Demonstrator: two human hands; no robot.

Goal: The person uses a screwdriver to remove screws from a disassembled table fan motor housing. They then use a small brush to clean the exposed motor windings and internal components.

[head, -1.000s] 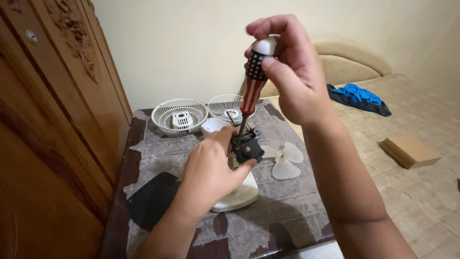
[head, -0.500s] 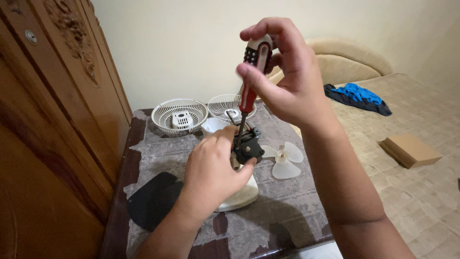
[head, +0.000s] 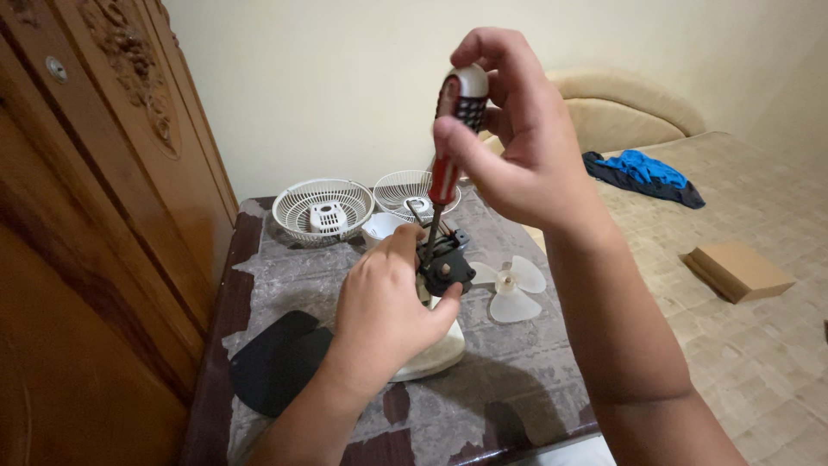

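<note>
A small black fan motor [head: 447, 267] sits near the middle of the table, perched on top of a white fan base [head: 429, 355], and a screwdriver [head: 450, 147] with a red patterned handle and a pale cap stands almost upright over it, its dark shaft running down into the motor's top. The right hand [head: 522, 142] is closed around the handle from the two o'clock side, fingers curled over the cap and thumb pressed on the grip. The left hand [head: 385, 315] comes in from six o'clock and is wrapped around the motor and the neck of the base, thumb at the motor's lower edge and a fingertip up beside the shaft. At three o'clock from the motor, just beside it, a white three-bladed propeller [head: 511, 285] lies flat on the mottled grey cloth [head: 293, 276] that covers the table [head: 226, 293]. At twelve o'clock a round white wire grille [head: 414, 192] rests behind the motor, and at eleven o'clock a second basket-shaped white grille [head: 322, 210] sits with its hub facing up; a small white cup-shaped piece [head: 381, 227] lies between them. At eight o'clock a flat black rounded piece [head: 274, 361] lies near the left forearm. A carved wooden cabinet [head: 95, 224] fills the nine o'clock side. Well apart at three o'clock, a cardboard box [head: 738, 269] lies on the tiled floor, and at two o'clock blue cloth [head: 642, 168] is heaped beside a beige cushioned seat [head: 625, 108].
</note>
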